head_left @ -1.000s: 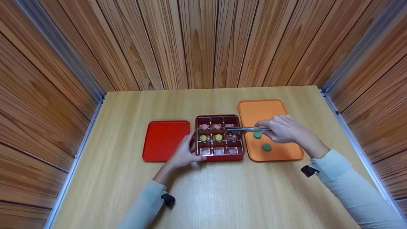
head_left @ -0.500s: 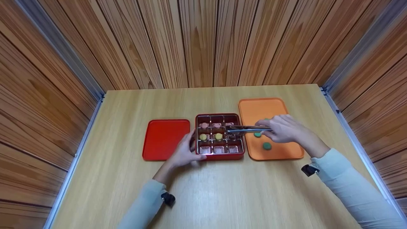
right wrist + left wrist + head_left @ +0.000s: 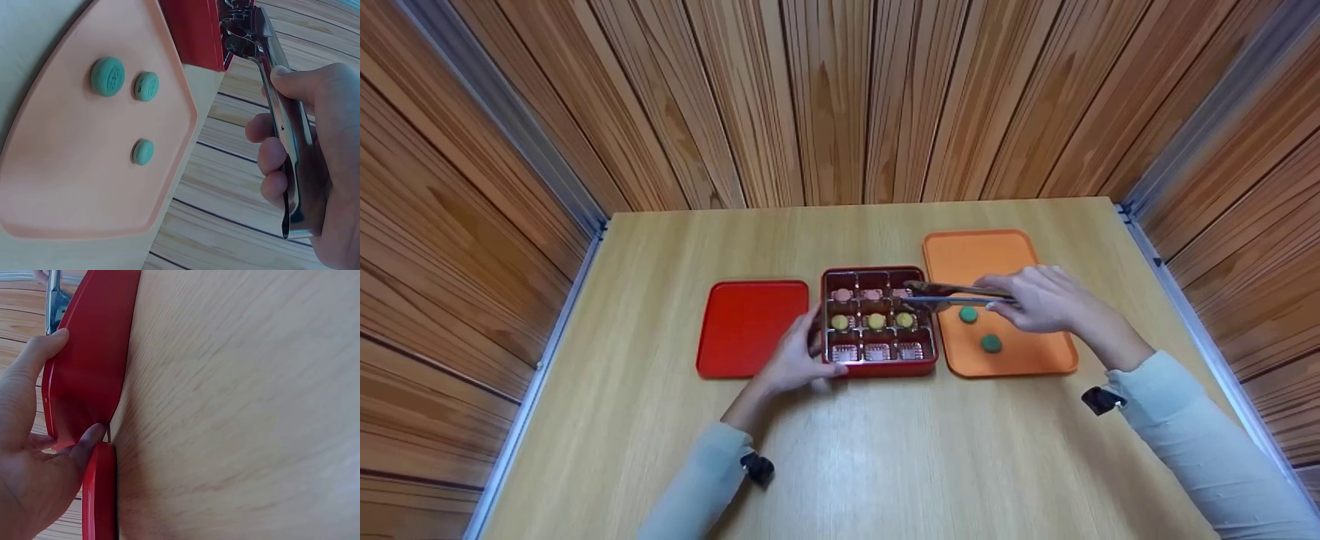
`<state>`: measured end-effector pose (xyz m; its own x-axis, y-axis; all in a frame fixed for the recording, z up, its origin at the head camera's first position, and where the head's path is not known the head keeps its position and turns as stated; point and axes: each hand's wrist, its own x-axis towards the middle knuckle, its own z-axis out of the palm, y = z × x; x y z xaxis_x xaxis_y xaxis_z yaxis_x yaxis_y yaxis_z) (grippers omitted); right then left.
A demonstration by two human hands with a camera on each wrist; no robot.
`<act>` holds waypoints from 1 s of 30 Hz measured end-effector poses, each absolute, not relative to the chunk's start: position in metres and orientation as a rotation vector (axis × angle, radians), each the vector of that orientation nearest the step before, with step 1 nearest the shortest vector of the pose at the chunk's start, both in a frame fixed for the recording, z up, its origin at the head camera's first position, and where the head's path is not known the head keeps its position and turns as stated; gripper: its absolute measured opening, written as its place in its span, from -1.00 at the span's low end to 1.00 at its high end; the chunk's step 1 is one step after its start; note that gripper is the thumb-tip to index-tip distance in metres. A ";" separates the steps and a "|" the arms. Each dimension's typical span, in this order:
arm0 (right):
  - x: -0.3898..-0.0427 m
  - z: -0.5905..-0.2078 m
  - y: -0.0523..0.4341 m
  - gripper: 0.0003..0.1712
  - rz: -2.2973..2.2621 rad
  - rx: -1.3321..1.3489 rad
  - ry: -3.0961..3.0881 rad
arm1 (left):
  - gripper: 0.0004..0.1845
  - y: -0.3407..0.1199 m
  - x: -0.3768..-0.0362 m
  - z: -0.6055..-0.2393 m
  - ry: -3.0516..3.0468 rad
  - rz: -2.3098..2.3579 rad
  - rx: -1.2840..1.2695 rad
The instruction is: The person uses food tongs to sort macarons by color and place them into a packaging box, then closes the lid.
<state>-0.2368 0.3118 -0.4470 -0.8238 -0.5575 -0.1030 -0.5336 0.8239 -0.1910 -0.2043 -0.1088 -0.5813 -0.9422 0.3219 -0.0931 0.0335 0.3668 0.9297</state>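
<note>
A red compartment box [image 3: 879, 367] sits mid-table, with three pink sweets [image 3: 872, 295] in its far row and three yellow sweets [image 3: 905, 319] in its middle row; the near row's foil cups hold nothing. My left hand [image 3: 808, 352] grips the box's near-left corner, with thumb [image 3: 35, 354] and finger [image 3: 85, 443] on its red wall [image 3: 90, 371]. My right hand [image 3: 1021, 301] grips metal tongs [image 3: 952, 294], whose parted, empty tips hover over the box's far-right cell. In the right wrist view the tongs [image 3: 274, 79] reach past the box [image 3: 197, 28].
An orange tray [image 3: 1005, 364] lies right of the box; three green sweets [image 3: 108, 76] show on it [image 3: 62, 180] in the wrist view, two in the head view. The red lid [image 3: 750, 326] lies flat left of the box. Wooden walls enclose the table on three sides.
A third yellow sweet now lies in the middle row's right cell. The tongs have risen from that cell, spread apart, and drawn slightly back to the right with my right hand.
</note>
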 end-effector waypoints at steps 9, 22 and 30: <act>-0.233 -0.442 0.335 -0.52 -0.271 -0.807 2.864 | 0.40 -0.108 -0.204 -0.580 2.333 1.646 0.306; -0.231 -0.448 0.367 -0.47 -0.267 -0.741 2.879 | 0.38 -0.109 -0.204 -0.582 2.321 1.662 0.305; -0.233 -0.453 0.380 -0.41 -0.309 -0.628 2.831 | 0.39 -0.108 -0.204 -0.584 2.335 1.653 0.311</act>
<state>-0.2331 0.3799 -0.4534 -0.8831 -0.4365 -0.1723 -0.3891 0.8863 -0.2512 -0.2041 -0.1082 -0.5835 -0.9425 0.3220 -0.0893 0.0228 0.3287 0.9442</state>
